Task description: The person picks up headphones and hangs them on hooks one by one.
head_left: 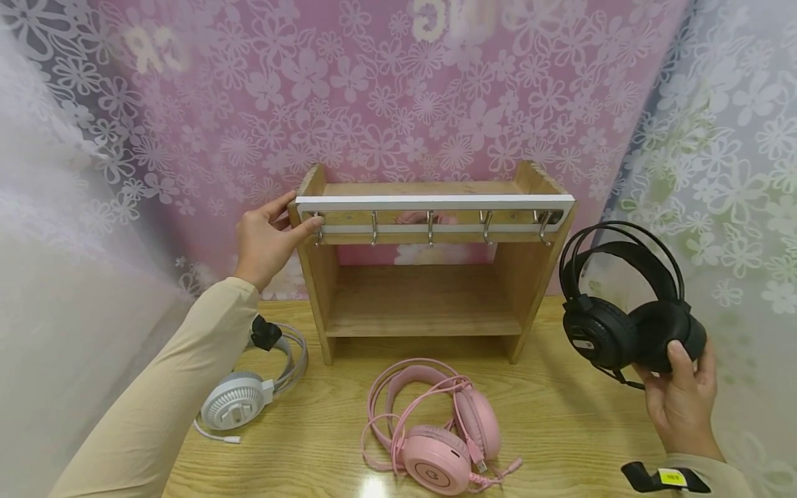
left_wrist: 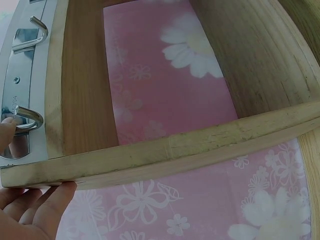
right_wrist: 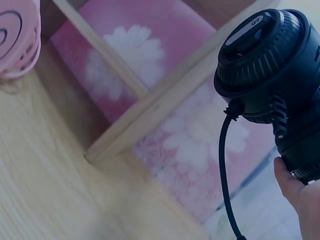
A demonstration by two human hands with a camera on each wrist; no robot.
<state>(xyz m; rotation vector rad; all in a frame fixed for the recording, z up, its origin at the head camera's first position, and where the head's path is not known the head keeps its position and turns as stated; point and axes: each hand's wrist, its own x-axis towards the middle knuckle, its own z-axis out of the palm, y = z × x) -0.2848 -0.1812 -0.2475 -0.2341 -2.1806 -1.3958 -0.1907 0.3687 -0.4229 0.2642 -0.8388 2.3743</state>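
Observation:
In the head view my left hand [head_left: 269,235] grips the upper left corner of a wooden shelf [head_left: 429,297], thumb in front by the leftmost hook and fingers round the side panel. A hook rail [head_left: 429,202] with several metal hooks runs along the shelf's top front. To the right of the shelf, my right hand [head_left: 683,401] holds black headphones [head_left: 598,335] by one ear cup, headband upward. The right wrist view shows their cable [right_wrist: 223,165] hanging down. No headphones hang on the hooks.
Pink headphones [head_left: 436,456] lie on the wooden table [head_left: 311,449] in front of the shelf, their cable looped over them. White headphones [head_left: 235,401] lie at the left, partly behind my left sleeve. A pink flowered cloth [head_left: 398,90] hangs behind the shelf.

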